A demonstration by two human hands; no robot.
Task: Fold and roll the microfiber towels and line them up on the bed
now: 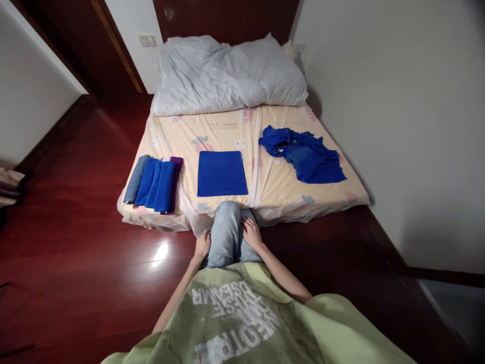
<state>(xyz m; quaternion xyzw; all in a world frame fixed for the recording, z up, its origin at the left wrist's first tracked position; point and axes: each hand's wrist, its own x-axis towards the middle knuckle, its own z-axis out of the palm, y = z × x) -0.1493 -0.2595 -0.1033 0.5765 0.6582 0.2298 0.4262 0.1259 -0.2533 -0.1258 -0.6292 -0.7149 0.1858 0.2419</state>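
My left hand (203, 243) is closed beside my left knee, against the jeans (225, 232) and close to the hanging edge of the bed cover; what its fingers hold, if anything, is hidden. On the inner side of my right leg rests my right hand (251, 232), its fingers partly stretched over the denim. Straight ahead, a blue cloth (222, 173) lies flat in a square near the bed's front edge. Rolled or folded blue cloths (156, 184) line up to the left, between a grey-blue roll (137, 179) and a purple cloth (176, 184). Crumpled blue cloths (306, 156) are heaped on the right.
The low bed (227, 134) has a pale yellow patterned sheet. A white quilt (231, 76) is bunched by the dark headboard (227, 17). A wall (397, 126) runs along the right side, and dark red flooring (76, 217) extends to the left.
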